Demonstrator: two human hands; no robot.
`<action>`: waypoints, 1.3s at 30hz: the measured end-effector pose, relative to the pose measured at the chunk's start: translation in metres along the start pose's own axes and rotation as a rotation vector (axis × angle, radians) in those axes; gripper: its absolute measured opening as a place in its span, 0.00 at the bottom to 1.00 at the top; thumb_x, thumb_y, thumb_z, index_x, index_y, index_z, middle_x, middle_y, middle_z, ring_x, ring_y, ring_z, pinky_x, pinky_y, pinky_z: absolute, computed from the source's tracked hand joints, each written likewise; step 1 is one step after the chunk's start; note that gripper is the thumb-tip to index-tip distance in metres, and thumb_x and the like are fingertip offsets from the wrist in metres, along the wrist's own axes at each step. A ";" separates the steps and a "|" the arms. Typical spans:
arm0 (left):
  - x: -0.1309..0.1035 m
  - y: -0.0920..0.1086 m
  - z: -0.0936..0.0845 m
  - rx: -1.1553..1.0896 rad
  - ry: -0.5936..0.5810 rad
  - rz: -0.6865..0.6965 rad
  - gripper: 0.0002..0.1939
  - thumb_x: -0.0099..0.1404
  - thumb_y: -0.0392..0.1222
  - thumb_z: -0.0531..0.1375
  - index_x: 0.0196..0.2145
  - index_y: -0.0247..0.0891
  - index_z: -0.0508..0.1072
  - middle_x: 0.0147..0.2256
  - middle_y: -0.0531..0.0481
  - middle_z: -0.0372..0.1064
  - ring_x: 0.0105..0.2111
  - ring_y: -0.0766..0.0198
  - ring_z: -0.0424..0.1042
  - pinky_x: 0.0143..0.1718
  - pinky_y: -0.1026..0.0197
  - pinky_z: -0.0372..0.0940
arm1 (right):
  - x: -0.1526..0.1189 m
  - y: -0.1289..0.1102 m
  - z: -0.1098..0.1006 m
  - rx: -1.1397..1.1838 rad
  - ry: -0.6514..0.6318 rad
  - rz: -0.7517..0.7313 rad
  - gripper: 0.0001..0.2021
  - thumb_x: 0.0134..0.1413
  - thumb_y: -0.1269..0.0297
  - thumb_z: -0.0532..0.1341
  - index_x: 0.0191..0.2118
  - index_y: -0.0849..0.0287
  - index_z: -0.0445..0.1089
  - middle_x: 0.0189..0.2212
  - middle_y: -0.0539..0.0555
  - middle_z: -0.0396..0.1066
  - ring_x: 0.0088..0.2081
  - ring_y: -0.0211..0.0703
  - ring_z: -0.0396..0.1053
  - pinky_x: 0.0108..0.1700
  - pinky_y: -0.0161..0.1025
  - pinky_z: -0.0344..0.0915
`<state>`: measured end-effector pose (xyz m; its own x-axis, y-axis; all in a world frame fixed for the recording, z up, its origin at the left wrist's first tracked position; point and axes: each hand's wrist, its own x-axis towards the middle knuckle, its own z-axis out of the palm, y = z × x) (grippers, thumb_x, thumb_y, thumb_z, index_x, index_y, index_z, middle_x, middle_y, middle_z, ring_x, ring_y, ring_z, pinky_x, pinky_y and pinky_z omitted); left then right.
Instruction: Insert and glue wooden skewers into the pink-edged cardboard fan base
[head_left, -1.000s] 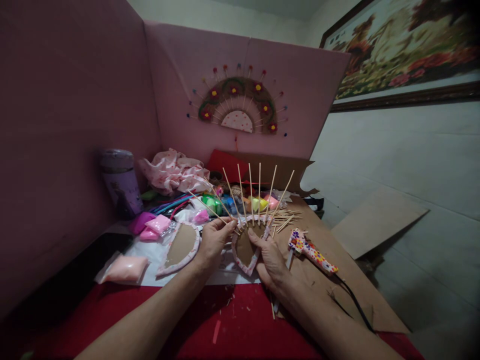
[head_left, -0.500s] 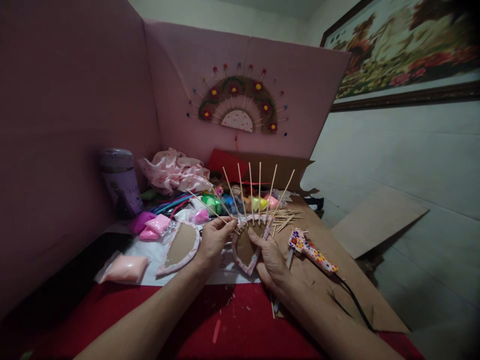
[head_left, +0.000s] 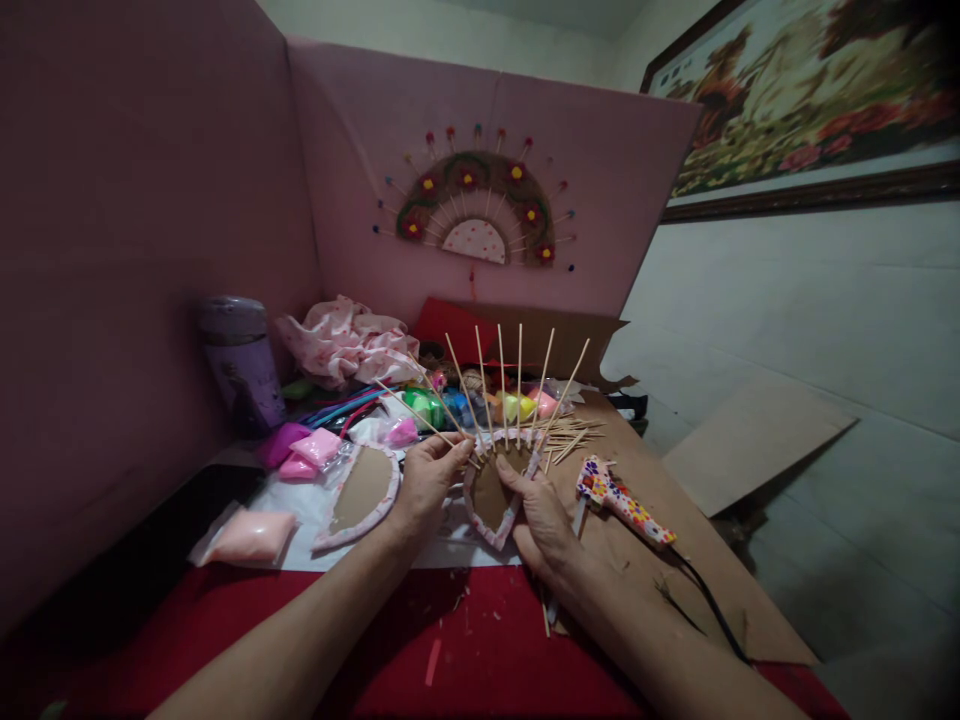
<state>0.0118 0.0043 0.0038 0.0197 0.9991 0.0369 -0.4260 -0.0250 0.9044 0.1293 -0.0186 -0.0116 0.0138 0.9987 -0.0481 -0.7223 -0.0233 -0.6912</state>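
A cardboard half-disc [head_left: 491,498] with a pink-white fabric rim has several thin wooden sticks [head_left: 520,375] fanning out from its curved edge. My right hand [head_left: 544,520] grips it by the lower right side, thumb on the cardboard. My left hand [head_left: 435,480] pinches the lowest stick on the left, close to the rim. Left of that hand a second fabric-edged cardboard piece [head_left: 366,490] lies on white material. Loose sticks [head_left: 574,440] are piled behind my right hand. A flower-patterned glue gun [head_left: 626,503] rests to the right on brown cardboard.
Bags of coloured clay [head_left: 424,405], crumpled fabric [head_left: 349,340] and a purple tumbler [head_left: 244,370] stand behind. A pale pink bag [head_left: 250,537] lies at left. A decorated fan [head_left: 476,210] hangs on the pink panel. Red cloth [head_left: 390,640] covers the front.
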 end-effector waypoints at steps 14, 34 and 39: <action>0.000 -0.002 -0.003 -0.008 -0.009 -0.015 0.19 0.42 0.49 0.71 0.28 0.34 0.74 0.24 0.52 0.72 0.21 0.68 0.69 0.22 0.66 0.64 | 0.000 0.000 0.000 0.010 0.010 0.003 0.18 0.34 0.67 0.73 0.36 0.61 0.72 0.30 0.53 0.79 0.38 0.50 0.76 0.43 0.45 0.73; 0.002 -0.004 -0.003 0.019 -0.008 -0.003 0.18 0.45 0.49 0.70 0.29 0.34 0.74 0.24 0.52 0.72 0.21 0.69 0.69 0.24 0.66 0.64 | 0.001 0.000 0.000 -0.010 0.021 0.002 0.17 0.32 0.68 0.74 0.34 0.61 0.73 0.29 0.53 0.79 0.34 0.49 0.77 0.41 0.45 0.73; 0.002 -0.005 -0.003 0.007 -0.013 0.003 0.18 0.44 0.48 0.70 0.29 0.34 0.75 0.25 0.51 0.72 0.22 0.68 0.69 0.25 0.65 0.65 | 0.002 0.002 -0.001 -0.002 0.025 0.002 0.18 0.32 0.69 0.73 0.35 0.61 0.73 0.29 0.53 0.79 0.35 0.49 0.77 0.41 0.45 0.73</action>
<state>0.0110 0.0070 -0.0018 0.0299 0.9985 0.0449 -0.4198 -0.0282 0.9072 0.1292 -0.0169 -0.0138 0.0291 0.9973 -0.0674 -0.7211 -0.0257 -0.6924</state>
